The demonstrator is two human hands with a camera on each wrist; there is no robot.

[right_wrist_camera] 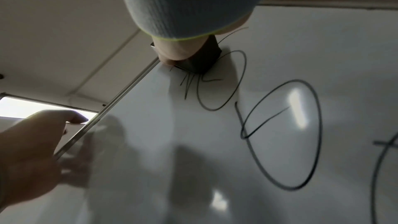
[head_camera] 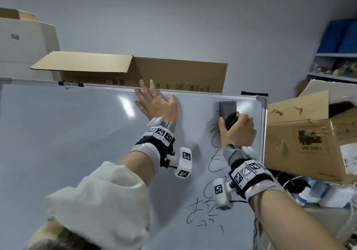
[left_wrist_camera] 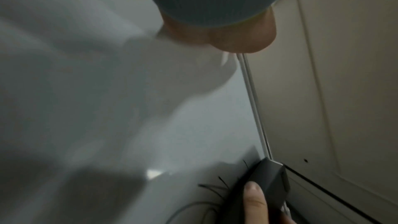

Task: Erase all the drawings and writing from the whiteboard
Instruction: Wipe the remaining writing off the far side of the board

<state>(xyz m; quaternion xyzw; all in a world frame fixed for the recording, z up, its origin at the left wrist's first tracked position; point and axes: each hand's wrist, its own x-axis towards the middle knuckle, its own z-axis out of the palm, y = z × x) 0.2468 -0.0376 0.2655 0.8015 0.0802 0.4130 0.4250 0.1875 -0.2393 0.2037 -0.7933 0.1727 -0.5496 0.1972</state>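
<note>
Right hand (head_camera: 238,131) grips a dark grey eraser (head_camera: 228,107), fingers curled round its lower end, pad flat on the whiteboard (head_camera: 77,133) in the top right corner just under the frame; left hand (head_camera: 156,104) lies flat with fingers spread at the top edge near the middle, fingertips over the frame, holding nothing, just steadying the board. Black marker writing (head_camera: 216,153) runs in a column down the right side, from right below the eraser to scribbles low on the board; the left and middle of the board look free of marks. The right wrist view shows loops and short strokes right next to the eraser, so wiping looks only just begun, most of the ink untouched. To do this step well, my read: keep the eraser flat, not tipped on an edge, press evenly, pull straight down the column in overlapping passes, start tight against the right frame so no strokes are left in the corner. Keep the left palm pushing so the board doesn't rock. Thin strokes may smear, so a second pass is likely needed. Cardboard boxes (head_camera: 301,139) sit just beside the right edge; elbow could knock them on the downstroke
</note>
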